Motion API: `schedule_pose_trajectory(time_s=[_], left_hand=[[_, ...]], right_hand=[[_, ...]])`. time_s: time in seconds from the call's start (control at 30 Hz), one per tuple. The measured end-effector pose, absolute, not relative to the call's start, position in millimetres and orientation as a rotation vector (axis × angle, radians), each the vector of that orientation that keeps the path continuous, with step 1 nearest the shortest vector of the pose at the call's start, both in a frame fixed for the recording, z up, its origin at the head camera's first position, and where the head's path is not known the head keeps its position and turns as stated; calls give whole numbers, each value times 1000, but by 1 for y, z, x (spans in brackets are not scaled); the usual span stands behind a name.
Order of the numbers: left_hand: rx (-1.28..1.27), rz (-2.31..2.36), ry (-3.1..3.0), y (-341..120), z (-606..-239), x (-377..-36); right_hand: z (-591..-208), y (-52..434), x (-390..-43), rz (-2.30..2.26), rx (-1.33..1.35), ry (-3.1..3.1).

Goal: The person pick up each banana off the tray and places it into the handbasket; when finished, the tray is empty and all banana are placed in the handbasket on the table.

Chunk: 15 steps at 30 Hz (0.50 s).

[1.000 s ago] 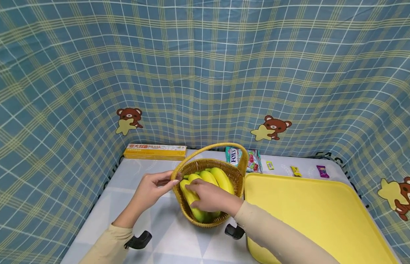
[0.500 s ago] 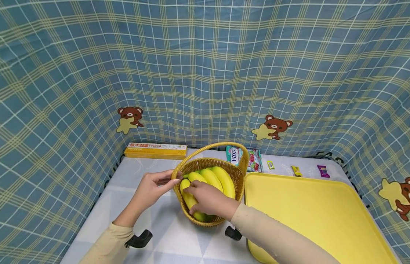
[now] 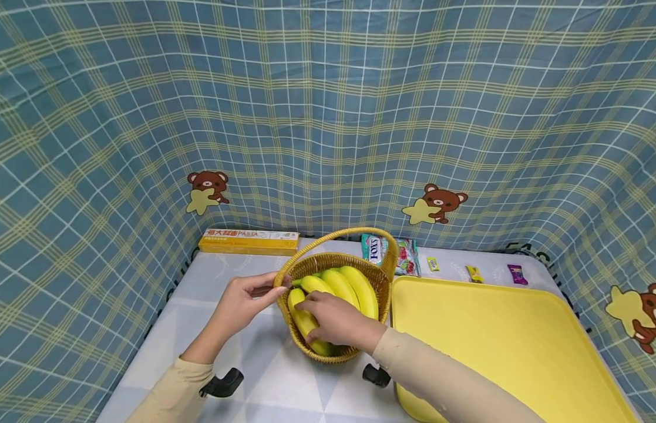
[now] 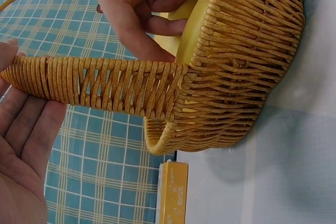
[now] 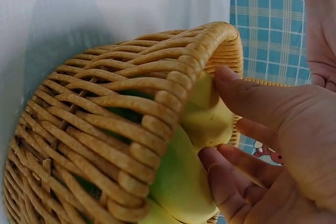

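Note:
A woven wicker basket (image 3: 333, 356) with a tall arched handle (image 3: 328, 234) stands on the table, with several yellow bananas (image 3: 359, 288) inside. My left hand (image 3: 243, 299) holds the left side of the handle between thumb and fingers, as the left wrist view also shows. Inside the basket, my right hand (image 3: 338, 317) has its thumb and curled fingers around the leftmost banana (image 3: 301, 314). In the right wrist view the thumb lies on one side of that banana (image 5: 210, 124) and the fingers on the other. Its lower end is partly hidden by the basket wall.
Right of the basket lies a large yellow tray (image 3: 491, 341). A pasta box (image 3: 248, 242) is at the back left. Behind the basket is a FOX'S candy bag (image 3: 407, 255), with small wrapped candies (image 3: 474, 274) to its right. A plaid curtain (image 3: 328, 117) encloses the table.
My right hand has shifted slightly within the basket, and the bananas beside the leftmost one sit a little farther right. My left hand stays at the handle.

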<state>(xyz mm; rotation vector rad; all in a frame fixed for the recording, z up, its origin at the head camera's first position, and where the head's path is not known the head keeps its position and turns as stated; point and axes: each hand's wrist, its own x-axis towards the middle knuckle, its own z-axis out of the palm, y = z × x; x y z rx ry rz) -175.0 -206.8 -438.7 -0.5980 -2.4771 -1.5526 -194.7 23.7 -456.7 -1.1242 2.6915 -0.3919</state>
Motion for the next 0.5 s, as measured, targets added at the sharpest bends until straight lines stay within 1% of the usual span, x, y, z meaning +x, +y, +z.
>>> schedule_pose_trajectory(time_s=[0.5], left_hand=[[-592, -1570, -2475, -207, -439, -175]], right_hand=[[-450, 36, -193, -537, -1145, 2658]])
